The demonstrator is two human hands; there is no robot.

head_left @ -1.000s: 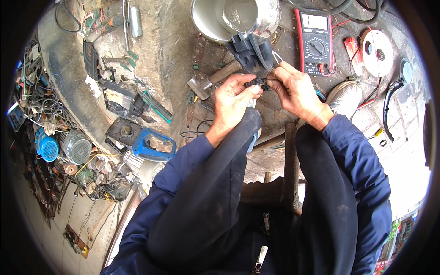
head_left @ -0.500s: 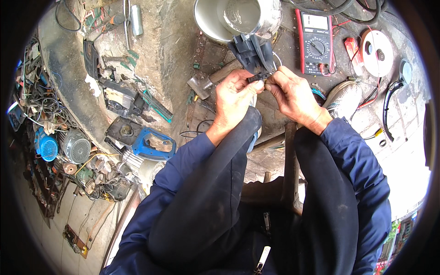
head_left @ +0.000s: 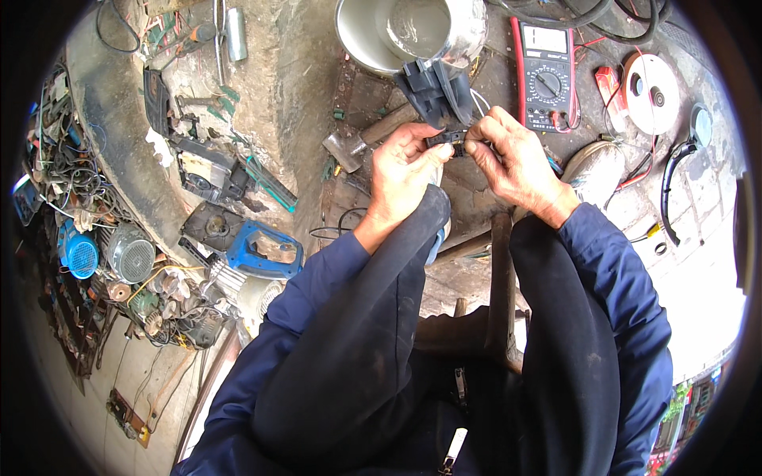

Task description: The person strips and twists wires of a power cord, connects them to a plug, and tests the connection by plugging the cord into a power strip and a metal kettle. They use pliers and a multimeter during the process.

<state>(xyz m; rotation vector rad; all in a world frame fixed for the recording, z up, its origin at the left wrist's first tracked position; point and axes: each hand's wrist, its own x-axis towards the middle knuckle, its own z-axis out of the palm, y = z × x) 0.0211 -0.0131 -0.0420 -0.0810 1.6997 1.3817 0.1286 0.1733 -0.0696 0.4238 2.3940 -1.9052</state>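
Between thumb and fingers, my left hand point(head_left: 401, 174) grips a small black plastic block point(head_left: 454, 139), possibly a switch. My right hand point(head_left: 520, 163) is pinched closed at the block's right end. Whatever sits between those fingertips is too small to make out. Just beyond both hands is a larger black plastic piece with fins point(head_left: 435, 91); whether it is joined to the block I cannot tell. Pale wires point(head_left: 479, 101) loop up beside my right fingers. A hammer point(head_left: 343, 151) lies to the left of my left hand.
A metal pot point(head_left: 365, 47) stands at the far side. To its right are a red multimeter point(head_left: 548, 83), a white spool point(head_left: 651, 91) and a curved black strip point(head_left: 673, 182). A blue tool housing point(head_left: 258, 250) and motors point(head_left: 132, 255) crowd the left.
My right hand has shifted slightly, its fingers opening a little from the block's end, so more of the block shows. My left hand keeps its grip almost in place.
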